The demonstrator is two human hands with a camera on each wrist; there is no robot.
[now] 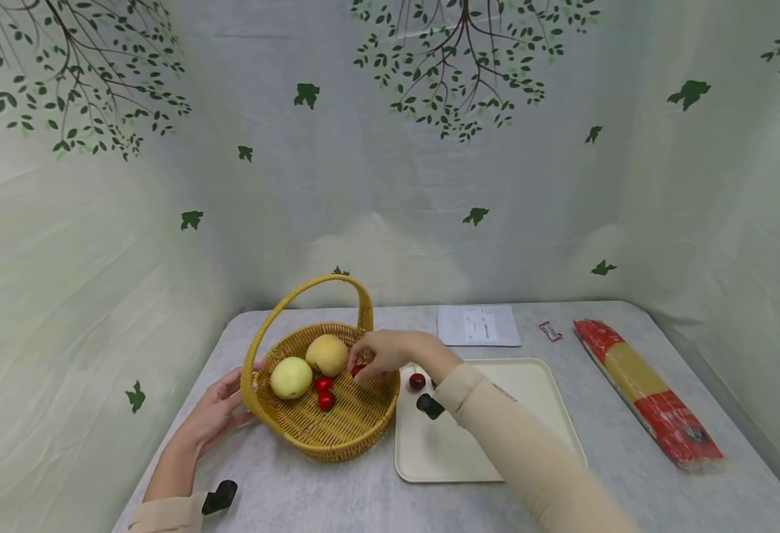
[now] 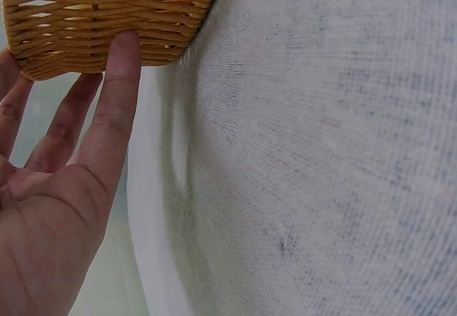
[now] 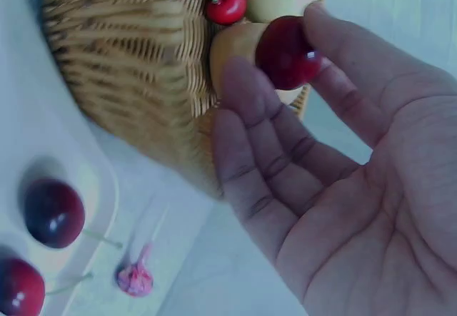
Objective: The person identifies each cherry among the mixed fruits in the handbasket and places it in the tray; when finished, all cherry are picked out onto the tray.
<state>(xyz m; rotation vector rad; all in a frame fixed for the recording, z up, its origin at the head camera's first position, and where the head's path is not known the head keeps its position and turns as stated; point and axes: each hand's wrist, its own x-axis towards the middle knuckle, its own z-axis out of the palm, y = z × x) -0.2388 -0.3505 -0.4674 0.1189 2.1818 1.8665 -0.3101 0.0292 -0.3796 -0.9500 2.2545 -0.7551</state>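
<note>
Over the basket, right hand is pinching a cherry thumb-to-fingertips; left hand is touching the basket's left, fingers kinda apart.

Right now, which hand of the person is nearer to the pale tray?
Right. The right hand is over the right side of the basket, beside the pale tray; the left hand touches the basket's left side, farther from the tray.

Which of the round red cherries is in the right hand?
The dark red cherry pinched by the right hand; the other visible cherries lie in the yellow wicker basket or on the white rectangular tray.
</note>
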